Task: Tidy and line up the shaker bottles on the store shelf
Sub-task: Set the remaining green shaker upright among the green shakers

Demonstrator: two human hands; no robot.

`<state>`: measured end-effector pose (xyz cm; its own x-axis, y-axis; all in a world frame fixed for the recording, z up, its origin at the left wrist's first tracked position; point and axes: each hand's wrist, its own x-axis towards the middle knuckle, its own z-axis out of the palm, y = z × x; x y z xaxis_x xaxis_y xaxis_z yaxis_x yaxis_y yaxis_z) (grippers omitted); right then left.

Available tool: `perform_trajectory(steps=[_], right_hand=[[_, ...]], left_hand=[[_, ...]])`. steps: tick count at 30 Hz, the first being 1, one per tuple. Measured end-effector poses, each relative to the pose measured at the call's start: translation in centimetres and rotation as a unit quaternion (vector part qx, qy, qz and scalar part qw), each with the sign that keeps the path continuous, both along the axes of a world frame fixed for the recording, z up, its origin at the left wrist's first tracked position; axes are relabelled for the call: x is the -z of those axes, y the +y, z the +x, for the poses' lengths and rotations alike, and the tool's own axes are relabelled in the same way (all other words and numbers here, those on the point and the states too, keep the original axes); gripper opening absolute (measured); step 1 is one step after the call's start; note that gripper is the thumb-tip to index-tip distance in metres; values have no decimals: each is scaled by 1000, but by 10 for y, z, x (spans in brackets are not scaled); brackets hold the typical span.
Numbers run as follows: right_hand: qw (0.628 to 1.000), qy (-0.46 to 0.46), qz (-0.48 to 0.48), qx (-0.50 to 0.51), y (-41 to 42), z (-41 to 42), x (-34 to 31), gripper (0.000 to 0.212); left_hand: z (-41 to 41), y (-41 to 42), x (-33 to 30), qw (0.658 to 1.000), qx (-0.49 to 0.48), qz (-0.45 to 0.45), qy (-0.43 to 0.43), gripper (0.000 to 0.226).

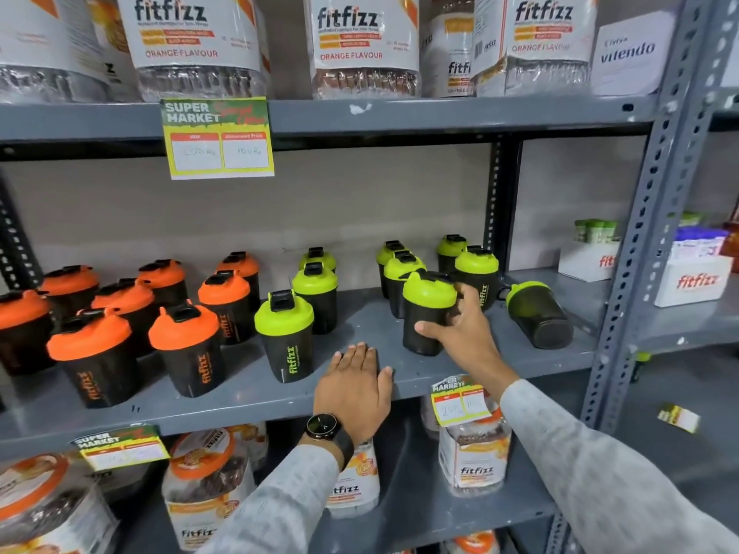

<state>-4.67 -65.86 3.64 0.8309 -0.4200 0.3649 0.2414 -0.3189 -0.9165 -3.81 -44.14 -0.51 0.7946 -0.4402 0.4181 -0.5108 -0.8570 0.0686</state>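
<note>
Black shaker bottles stand on the grey middle shelf (248, 397). Several with orange lids (184, 345) fill the left side, several with green lids (284, 333) stand in the middle and right. My right hand (460, 325) grips one upright green-lid shaker (426, 309) near the shelf's front right. One green-lid shaker (540, 313) lies on its side at the far right. My left hand (354, 387), with a watch on the wrist, rests flat on the shelf's front edge, fingers spread, holding nothing.
Large fitfizz jars (200, 42) fill the shelf above and more jars (208, 485) the shelf below. Price tags (218, 137) hang from the shelf edges. A perforated grey upright (644, 217) bounds the right side, with white boxes (696, 279) beyond it.
</note>
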Motion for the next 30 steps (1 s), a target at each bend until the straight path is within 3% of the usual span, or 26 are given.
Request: perform_trajectory(steps=[8, 14, 18, 21, 23, 25, 28, 30], right_hand=[[991, -14, -116, 65, 22, -10, 0, 95], [991, 13, -122, 56, 16, -22, 0, 118], [979, -51, -163, 116, -14, -38, -19, 84], [935, -71, -257, 234, -54, -44, -43, 44], [916, -24, -288, 278, -81, -44, -57, 36], [915, 69, -274, 288, -103, -42, -68, 44], [902, 241, -237, 268, -126, -38, -73, 55], [898, 298, -215, 240, -134, -38, -71, 52]], left_hand=[[1, -1, 1, 1000, -8, 0, -10, 73], [0, -1, 0, 1000, -10, 1, -5, 69], [1, -6, -4, 1000, -21, 0, 16, 67], [4, -17, -10, 999, -13, 9, 34, 65], [3, -23, -10, 999, -12, 17, 40, 65], [2, -24, -8, 999, -17, 15, 35, 64], [0, -22, -6, 999, -15, 12, 31, 64], [0, -22, -7, 999, -15, 11, 31, 64]])
